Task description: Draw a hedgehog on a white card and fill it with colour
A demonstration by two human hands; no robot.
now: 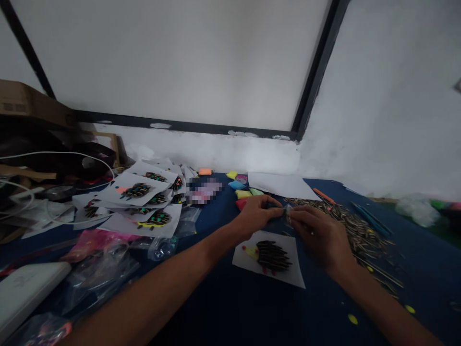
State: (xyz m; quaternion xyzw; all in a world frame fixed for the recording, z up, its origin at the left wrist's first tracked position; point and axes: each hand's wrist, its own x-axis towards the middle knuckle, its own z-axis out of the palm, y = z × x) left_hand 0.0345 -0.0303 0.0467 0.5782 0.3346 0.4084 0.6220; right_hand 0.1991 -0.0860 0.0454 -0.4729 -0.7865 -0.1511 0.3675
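Fingers of my left hand (256,211) and right hand (317,235) meet over the blue table (230,307), pinched together on something small (286,211) between them (too tiny and blurred for me to say what). Both hands are curled, fingertips nearly touching each other, just above the far edge of a white card (291,276).

On that card lies a hedgehog (272,254), its back made of dark seeds laid in rows, with a yellow snout at the left end. It sits right below my hands, between my two forearms.

Beside my right hand, spreading off to the right, is a heap of seeds (356,230), touching or nearly touching my knuckles. Behind my left hand are bits of coloured clay (243,193), yellow, green, blue and red, and past them a blank sheet (281,185).

Well off to the left is a stack of finished cards (140,197), overlapping each other, each bearing a similar dark shape. Nearer me on that side lie crumpled plastic bags (108,259) and a white box (29,288).
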